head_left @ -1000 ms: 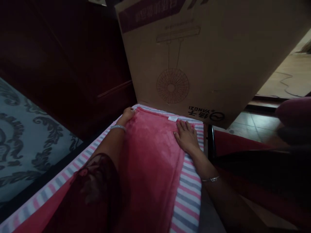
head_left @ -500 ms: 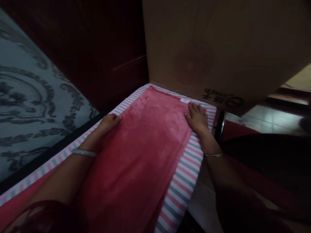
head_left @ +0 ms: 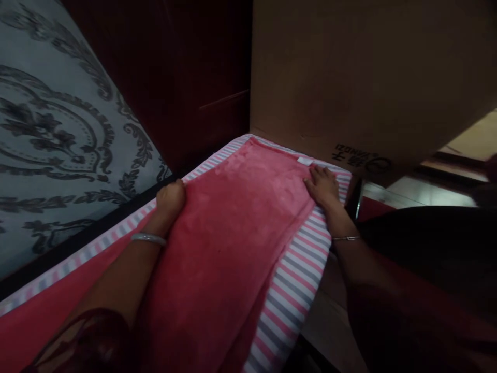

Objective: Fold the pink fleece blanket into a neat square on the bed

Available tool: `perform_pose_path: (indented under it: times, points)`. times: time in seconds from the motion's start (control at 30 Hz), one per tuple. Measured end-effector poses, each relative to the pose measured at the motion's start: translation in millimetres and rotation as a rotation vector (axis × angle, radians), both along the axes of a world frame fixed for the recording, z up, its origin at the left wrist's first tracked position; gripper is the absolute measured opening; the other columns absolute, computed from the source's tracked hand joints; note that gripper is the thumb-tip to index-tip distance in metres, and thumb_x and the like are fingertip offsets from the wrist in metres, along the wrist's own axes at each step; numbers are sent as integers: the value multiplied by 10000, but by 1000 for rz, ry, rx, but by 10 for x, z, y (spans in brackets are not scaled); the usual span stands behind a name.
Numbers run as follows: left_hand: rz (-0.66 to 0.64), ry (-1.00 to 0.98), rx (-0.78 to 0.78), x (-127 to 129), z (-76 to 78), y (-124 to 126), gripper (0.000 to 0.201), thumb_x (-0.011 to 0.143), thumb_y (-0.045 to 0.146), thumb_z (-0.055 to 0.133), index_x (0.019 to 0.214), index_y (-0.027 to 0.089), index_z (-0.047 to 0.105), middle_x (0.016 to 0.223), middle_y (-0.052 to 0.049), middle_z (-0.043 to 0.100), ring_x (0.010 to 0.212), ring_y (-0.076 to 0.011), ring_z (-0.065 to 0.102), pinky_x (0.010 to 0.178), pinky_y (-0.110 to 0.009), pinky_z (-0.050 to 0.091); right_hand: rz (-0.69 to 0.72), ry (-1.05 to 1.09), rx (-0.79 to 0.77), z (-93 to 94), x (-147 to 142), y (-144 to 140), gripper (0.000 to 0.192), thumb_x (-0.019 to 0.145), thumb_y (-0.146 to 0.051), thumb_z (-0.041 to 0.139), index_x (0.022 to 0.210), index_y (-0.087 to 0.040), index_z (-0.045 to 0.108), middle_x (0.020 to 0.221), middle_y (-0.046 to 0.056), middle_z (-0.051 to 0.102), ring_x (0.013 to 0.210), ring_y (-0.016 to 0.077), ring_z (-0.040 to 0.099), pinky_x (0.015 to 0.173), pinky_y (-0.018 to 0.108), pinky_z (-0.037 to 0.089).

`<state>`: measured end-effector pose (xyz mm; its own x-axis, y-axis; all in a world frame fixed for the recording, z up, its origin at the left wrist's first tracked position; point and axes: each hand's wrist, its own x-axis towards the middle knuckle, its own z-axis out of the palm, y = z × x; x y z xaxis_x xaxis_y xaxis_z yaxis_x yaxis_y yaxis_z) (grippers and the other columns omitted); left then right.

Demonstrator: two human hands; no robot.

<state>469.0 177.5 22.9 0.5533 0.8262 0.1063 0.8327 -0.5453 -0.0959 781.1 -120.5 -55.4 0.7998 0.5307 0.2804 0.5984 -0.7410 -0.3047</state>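
Red plush blanket [head_left: 233, 223] lies spread between the two hands, running from their far side back toward the person's body. Out to the left of the left hand stands a pale wall [head_left: 42, 124] with dark scrolling leaf patterns, and a dark strip [head_left: 73, 242] runs along its foot. Next comes striped cloth [head_left: 95, 248] in white, pink and gray, lying under the blanket and showing as a narrow band beside the left forearm. That forearm wears a pale bangle [head_left: 149, 238]; a dark lacy sleeve [head_left: 93, 336] covers it nearer the body.

The left hand [head_left: 171, 199] sits on the blanket's left edge, fingers folded into a fist; whether any fabric is caught inside, I cannot tell. Beyond it rises a dark red panel [head_left: 186, 67]. Farther right, past both hands, a big cardboard box [head_left: 349, 77] stands against the far end of the bedding, its printed lettering upside down. A small white label [head_left: 305, 161] lies on the blanket's far edge, just beyond the right hand [head_left: 323, 185], which rests flat on the far right corner, fingers spread, gripping nothing. A thin bracelet [head_left: 347, 238] circles its wrist. Right of that hand, light falls on a tiled floor [head_left: 427, 192].
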Motion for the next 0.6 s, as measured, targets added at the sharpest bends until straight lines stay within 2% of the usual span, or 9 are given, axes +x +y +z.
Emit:
perform_pose_path:
  times: [0.07,0.2,0.3,0.47,0.53,0.6]
  points:
    - [-19,-9,-62,-20,5,77,400,986,355,365,1158,133,650,1080,-211,727,1041,-352,689,862,-435,518,-7,4,-8,26,-15,10,609,971,-454,317,1471,-149,485,1575,127,402,1449,358,298,1133,582,302]
    - [-27,-134,-215,-220,106,166,394,949,401,422,1161,167,659,1052,-125,747,988,-270,703,814,-325,528,-9,2,-8,47,-56,13,596,969,-445,325,1467,-160,487,1578,118,398,1454,353,286,1135,590,295]
    - [-11,-99,-282,-577,176,181,401,895,430,452,1045,161,710,1007,-101,750,954,-244,702,785,-279,522,-19,4,-10,57,-74,5,583,977,-441,331,1465,-161,486,1582,122,388,1455,357,275,1131,597,304]
    - [20,-53,-323,-1360,204,60,467,847,514,421,942,168,720,895,-71,744,865,-251,701,734,-281,520,-64,66,75,141,-126,-48,533,974,-391,405,1413,-114,528,1552,180,399,1440,379,269,1130,583,308]
    - [15,-28,-315,-1608,205,-7,484,854,529,391,918,169,708,877,-80,736,860,-256,699,731,-288,516,-119,93,120,186,-273,-84,545,978,-381,406,1421,-80,505,1562,222,356,1442,409,247,1108,598,318]
    - [1,5,-287,-1780,206,-62,504,871,541,364,907,164,697,894,-103,733,884,-263,698,744,-295,510,-76,48,122,211,-554,-115,571,991,-398,380,1467,-90,450,1585,229,310,1457,419,223,1102,614,311]
